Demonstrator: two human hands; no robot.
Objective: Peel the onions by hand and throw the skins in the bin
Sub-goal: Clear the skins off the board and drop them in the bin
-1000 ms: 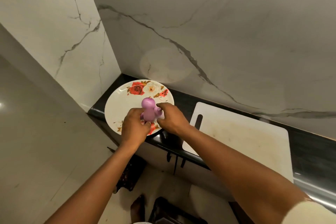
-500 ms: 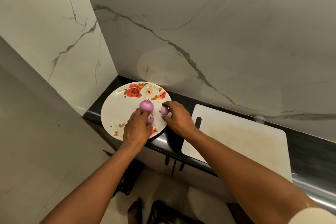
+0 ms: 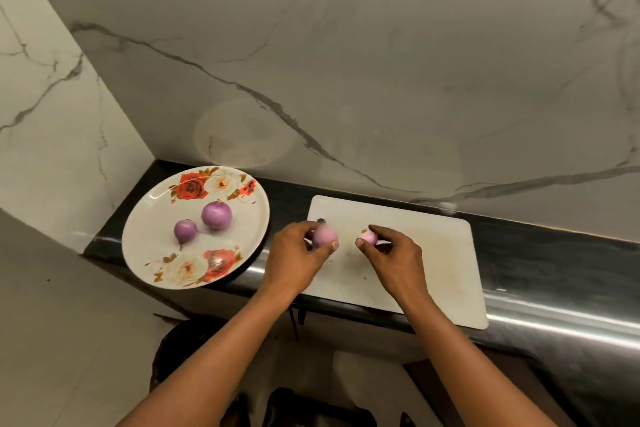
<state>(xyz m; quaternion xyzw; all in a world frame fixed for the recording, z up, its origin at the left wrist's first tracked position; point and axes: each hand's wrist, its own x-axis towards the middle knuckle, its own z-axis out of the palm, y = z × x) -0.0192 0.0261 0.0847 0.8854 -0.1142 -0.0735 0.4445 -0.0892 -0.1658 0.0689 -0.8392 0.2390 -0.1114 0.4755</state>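
Observation:
My left hand [image 3: 298, 260] grips a pale purple onion [image 3: 325, 236] over the left end of the white cutting board [image 3: 436, 270]. My right hand [image 3: 394, 253] pinches a smaller pink onion [image 3: 367, 237] just to the right of it, also over the board. Two more purple onions remain on the flowered plate [image 3: 149, 253] at the left: a larger one [image 3: 216, 214] and a smaller one [image 3: 186, 230] with a thin root tail. Both onions in hand are partly hidden by fingers.
The plate and board lie on a narrow black counter [image 3: 554, 253] against a marbled wall. The plate overhangs the counter's front edge. A dark bin [image 3: 180, 350] stands on the floor below the counter, between the plate and my left forearm.
Both hands have left the plate, each carrying an onion rightward to the cutting board. Two onions stay on the plate. The camera view has shifted to the right.

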